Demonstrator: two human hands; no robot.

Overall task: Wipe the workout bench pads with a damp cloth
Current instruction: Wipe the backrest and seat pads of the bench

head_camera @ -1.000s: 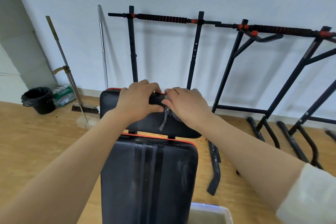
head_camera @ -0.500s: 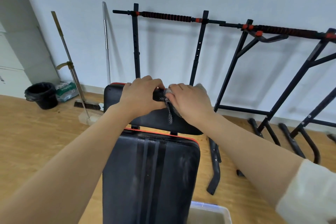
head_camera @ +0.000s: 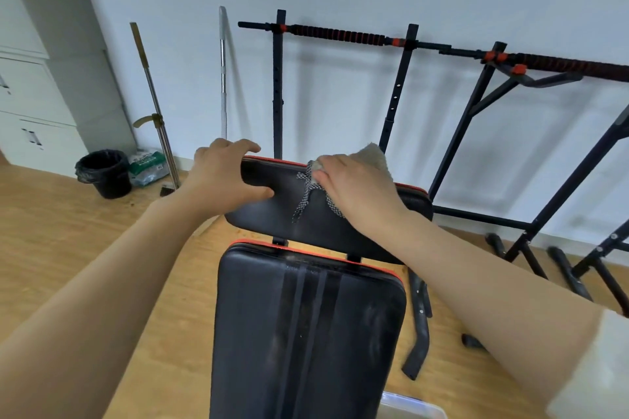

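- My right hand (head_camera: 357, 185) presses a beige cloth (head_camera: 372, 155) against the top edge of the bench's upper pad (head_camera: 306, 214) — fingers closed over the fabric, a tuft of it bulging out behind my knuckles.
- A strip of the cloth's black-and-white checked trim (head_camera: 304, 196) hangs down the front face of that pad, just beside my fingertips.
- My left hand (head_camera: 226, 177) grips the pad's left end, fingers hooked over the red-piped top edge and thumb across the front — holding the pad, not the cloth.
- The 2 hands sit near each other on the same pad, apart, with the checked trim between them.
- Below, the long black seat pad (head_camera: 306, 333) stretches toward me, showing pale smears on its surface.
- A clear plastic tub (head_camera: 412, 408) shows at the bottom edge, just right of the seat pad.
- Black pull-up frames (head_camera: 398, 88) with red-and-black grips stand against the wall behind the bench.
- At left on the wooden floor (head_camera: 68, 231): a black bin (head_camera: 103, 173), a green-printed packet (head_camera: 149, 163) and a long-handled broom (head_camera: 153, 102) leaning on the wall.
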